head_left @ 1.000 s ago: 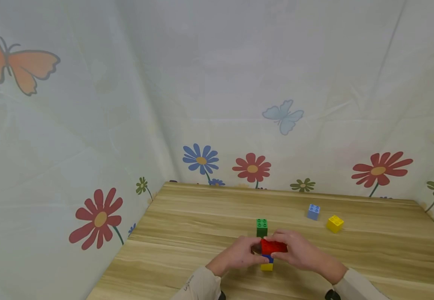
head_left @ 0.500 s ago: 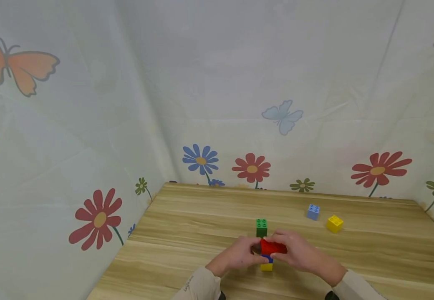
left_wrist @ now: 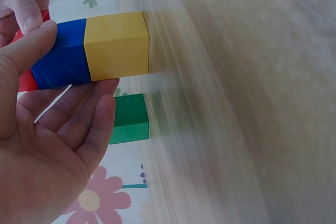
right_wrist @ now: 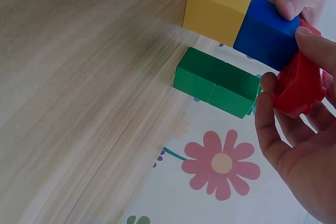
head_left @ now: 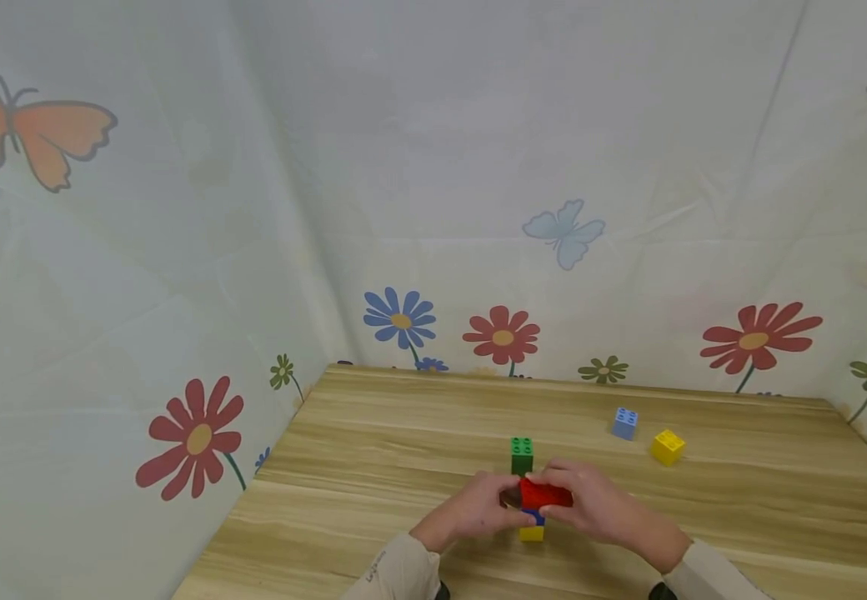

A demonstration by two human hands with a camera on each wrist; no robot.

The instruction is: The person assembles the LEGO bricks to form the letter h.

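Observation:
A small tower of toy building bricks stands on the table: a yellow brick [left_wrist: 118, 45] at the bottom, a blue brick [left_wrist: 63, 53] on it, and a longer red brick [head_left: 544, 493] on top, jutting out to the right. My left hand [head_left: 476, 506] holds the blue brick, its thumb across the near face and fingers behind. With thumb and fingers, my right hand [head_left: 600, 502] grips the overhanging part of the red brick. Part of the red brick is hidden by the hands. Just behind the tower rise two stacked green bricks [right_wrist: 216, 82].
Farther back on the right, a light blue brick [head_left: 625, 423] and another yellow brick [head_left: 668, 447] lie separately on the wooden table [head_left: 396, 433]. A pale cloth backdrop [head_left: 433, 167] with printed flowers and butterflies hangs behind and at the left of the table.

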